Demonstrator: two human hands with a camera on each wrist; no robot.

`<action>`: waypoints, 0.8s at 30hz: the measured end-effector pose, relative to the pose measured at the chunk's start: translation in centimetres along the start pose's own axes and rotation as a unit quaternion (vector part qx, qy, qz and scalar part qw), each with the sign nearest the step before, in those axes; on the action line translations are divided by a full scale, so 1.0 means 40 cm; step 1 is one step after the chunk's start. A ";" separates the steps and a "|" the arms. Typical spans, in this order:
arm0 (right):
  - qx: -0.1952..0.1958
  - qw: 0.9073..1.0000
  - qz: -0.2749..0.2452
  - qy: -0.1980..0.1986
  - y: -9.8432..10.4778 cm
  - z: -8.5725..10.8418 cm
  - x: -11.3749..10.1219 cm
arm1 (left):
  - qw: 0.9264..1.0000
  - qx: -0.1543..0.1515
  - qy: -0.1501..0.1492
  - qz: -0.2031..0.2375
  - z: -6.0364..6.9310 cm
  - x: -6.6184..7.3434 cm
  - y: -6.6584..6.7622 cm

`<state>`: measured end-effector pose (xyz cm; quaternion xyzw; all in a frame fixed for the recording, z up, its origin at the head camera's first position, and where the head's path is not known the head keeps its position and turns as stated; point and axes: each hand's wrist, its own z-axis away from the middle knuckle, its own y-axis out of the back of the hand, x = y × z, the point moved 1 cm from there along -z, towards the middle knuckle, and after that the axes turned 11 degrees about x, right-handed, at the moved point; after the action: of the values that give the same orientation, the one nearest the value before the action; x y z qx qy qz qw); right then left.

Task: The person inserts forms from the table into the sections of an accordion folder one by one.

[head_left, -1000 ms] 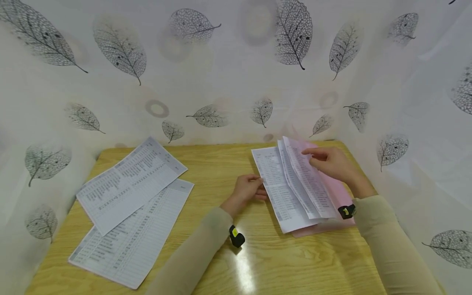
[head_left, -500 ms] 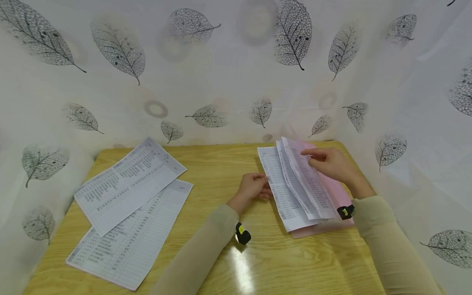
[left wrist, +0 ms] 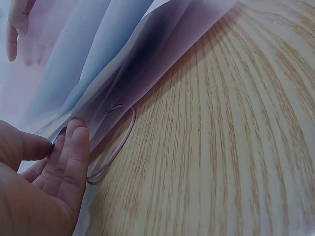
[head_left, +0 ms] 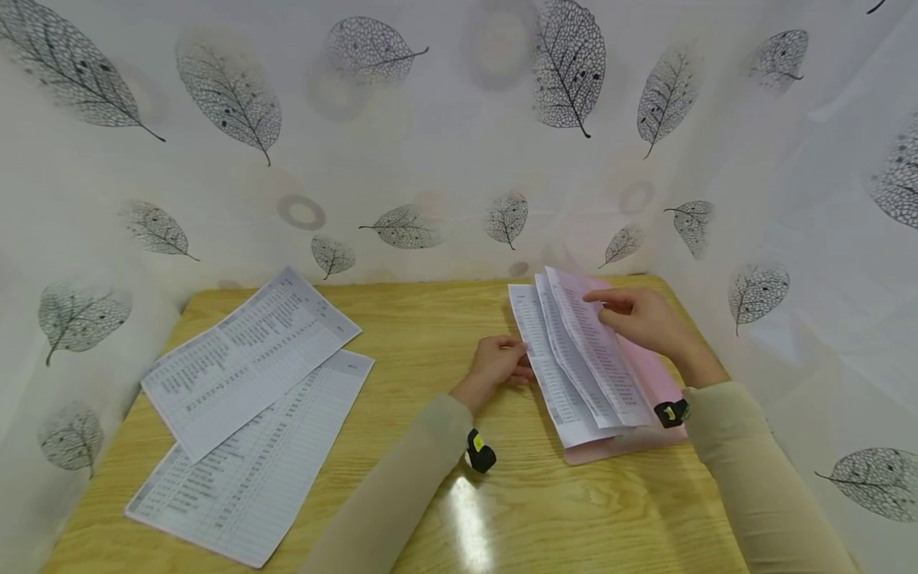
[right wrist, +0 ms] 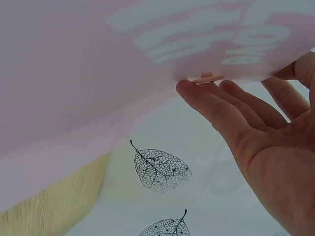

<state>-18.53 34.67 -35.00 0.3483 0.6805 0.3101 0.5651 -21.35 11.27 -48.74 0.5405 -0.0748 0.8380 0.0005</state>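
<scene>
A pink folder [head_left: 653,371] lies at the right of the table, its cover raised. White printed sheets stand out of it in layers. In the head view my left hand [head_left: 498,363] pinches the left edge of the lowest printed sheet [head_left: 548,367], thumb above and fingers below. The left wrist view shows a thin cord loop [left wrist: 129,130] beside those fingers. My right hand [head_left: 641,319] grips the raised cover with its upper sheet [head_left: 598,351]. Seen from the right wrist, the fingers lie against the pink cover [right wrist: 74,73] with pale lettering, near a small orange-pink button [right wrist: 209,78].
Two printed sheets [head_left: 251,359] overlap at the left of the wooden table [head_left: 423,319]. A white curtain [head_left: 445,143] with leaf prints stands behind and along both sides. Each wrist wears a small black device [head_left: 479,453].
My left hand has slid to the right with the lowest sheet, which now shows less beyond the upper sheets. The right hand has stayed nearly still on the raised cover.
</scene>
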 end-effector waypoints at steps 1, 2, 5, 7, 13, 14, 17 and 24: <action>0.001 1.000 0.000 0.000 0.000 0.000 0.001 | 1.000 0.000 -0.001 -0.003 -0.001 -0.001 -0.002; 0.001 1.000 -0.001 0.000 0.000 0.000 0.001 | 1.000 0.001 0.000 -0.004 -0.002 -0.001 -0.004; 0.002 1.000 -0.003 0.001 0.001 0.001 0.003 | 1.000 0.000 0.000 -0.010 -0.004 -0.001 -0.010; 0.003 1.000 -0.003 0.001 0.001 0.001 0.004 | 1.000 0.000 0.001 -0.009 -0.006 -0.002 -0.014; 0.007 1.000 -0.001 0.005 0.002 0.001 0.006 | 1.000 -0.004 -0.004 0.008 -0.014 -0.007 -0.030; 0.008 1.000 -0.001 0.006 0.002 0.001 0.005 | 1.000 -0.005 -0.005 0.010 -0.015 -0.007 -0.032; 0.009 1.000 0.000 0.009 0.001 0.000 0.005 | 1.000 -0.008 -0.009 0.012 -0.017 -0.007 -0.036; 0.010 1.000 -0.002 0.014 -0.001 -0.002 0.007 | 1.000 -0.013 -0.010 0.012 -0.019 -0.005 -0.047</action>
<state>-18.62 34.89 -35.16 0.3482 0.6919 0.3071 0.5529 -21.80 13.22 -49.02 0.5475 -0.0923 0.8317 -0.0037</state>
